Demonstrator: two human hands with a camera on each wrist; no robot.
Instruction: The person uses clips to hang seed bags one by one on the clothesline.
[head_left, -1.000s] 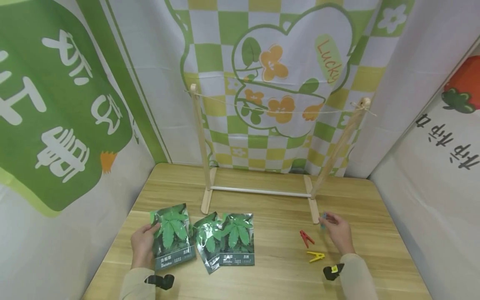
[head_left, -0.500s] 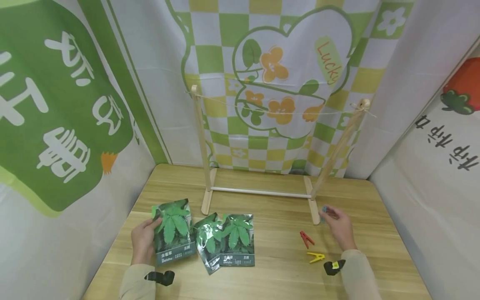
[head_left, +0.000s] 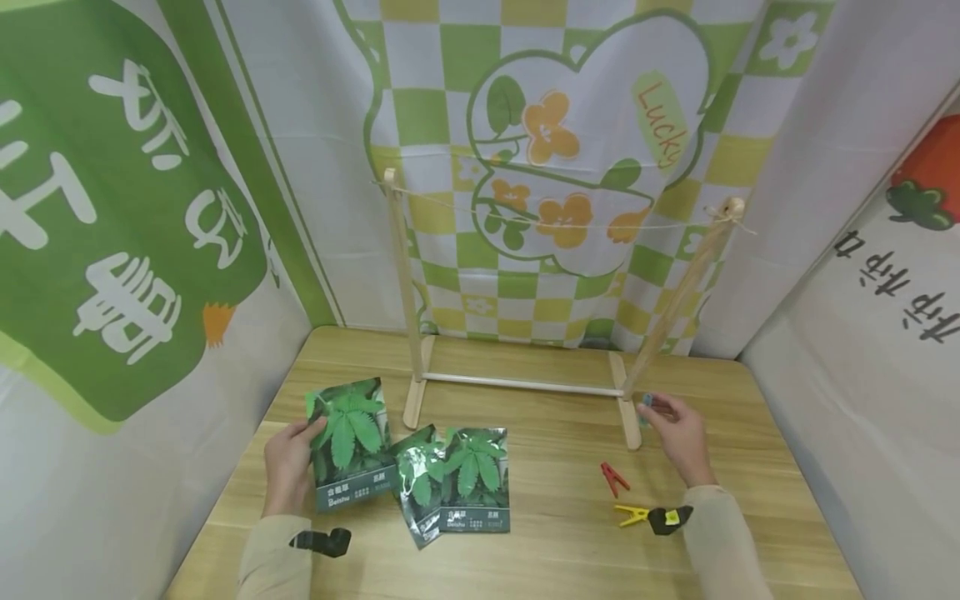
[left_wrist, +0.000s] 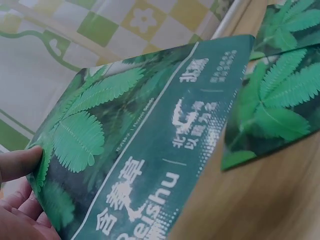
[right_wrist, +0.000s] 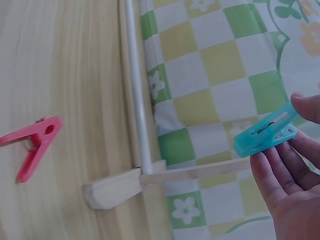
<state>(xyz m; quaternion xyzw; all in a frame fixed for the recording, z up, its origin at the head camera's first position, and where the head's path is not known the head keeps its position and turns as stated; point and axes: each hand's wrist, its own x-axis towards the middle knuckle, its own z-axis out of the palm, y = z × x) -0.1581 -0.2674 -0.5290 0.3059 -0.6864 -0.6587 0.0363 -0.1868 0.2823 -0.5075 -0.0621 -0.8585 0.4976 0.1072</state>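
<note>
My left hand (head_left: 287, 468) pinches a green seed packet (head_left: 348, 442) by its left edge, tilted up off the table; the left wrist view shows the thumb on the front of the packet (left_wrist: 130, 125). Two more packets, one flat (head_left: 475, 479) and one partly under it (head_left: 417, 479), lie just to its right. Between thumb and fingers, my right hand (head_left: 684, 443) holds a blue clothespin (right_wrist: 265, 132), its handle ends at the thumb and fingers. A red clothespin (head_left: 615, 479) and a yellow clothespin (head_left: 632, 516) lie on the table left of that hand.
A wooden stand (head_left: 407, 292) with a string (head_left: 525, 222) tied between its two posts stands at the back of the table (head_left: 555, 467). A white rod (head_left: 517, 383) joins its feet. Printed curtains (head_left: 420, 117) surround the table on three sides.
My left hand has raised its seed packet a little, up and away from the table. My right hand, still holding the blue clothespin, has moved slightly forward. The other packets and clothespins stayed put.
</note>
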